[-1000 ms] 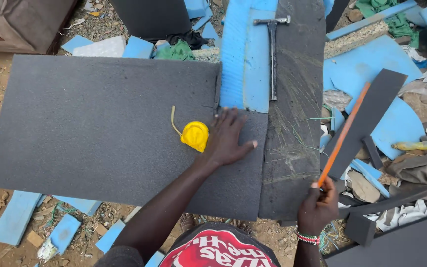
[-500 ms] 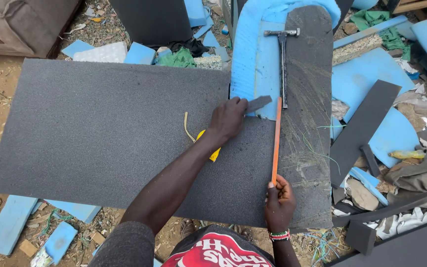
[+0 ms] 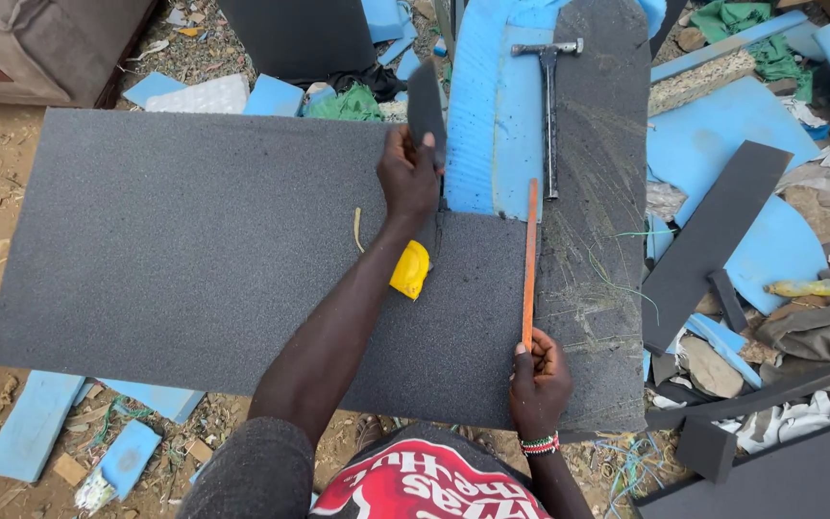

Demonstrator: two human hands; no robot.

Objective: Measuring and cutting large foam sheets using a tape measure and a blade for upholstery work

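Nearest, at the near right corner of the grey foam sheet [image 3: 194, 240]: right hand [image 3: 540, 380], grip clamped on the near end of the orange blade [image 3: 530, 259]. Lying flat along the sheet's right edge, long axis running straight away from the body, free tip pointing far, toward the sheet's far right corner.

Mid-sheet, just left of the blade: yellow tape measure [image 3: 411, 269], partly hidden under the left forearm, a short tongue of tape curling out to its left.

At the sheet's far edge: left hand [image 3: 410, 178], grip closed on a small grey offcut [image 3: 426, 101], held upright and clear of the sheet.

Beyond the sheet's far right corner: a hammer [image 3: 549, 106], head far, handle pointing back toward the blade tip, resting beside blue foam [image 3: 492, 115].

Judged as a trimming step, a freed scrap being lifted out. Next move likely calling for dropping the offcut aside and pressing the sheet flat beside the blade.
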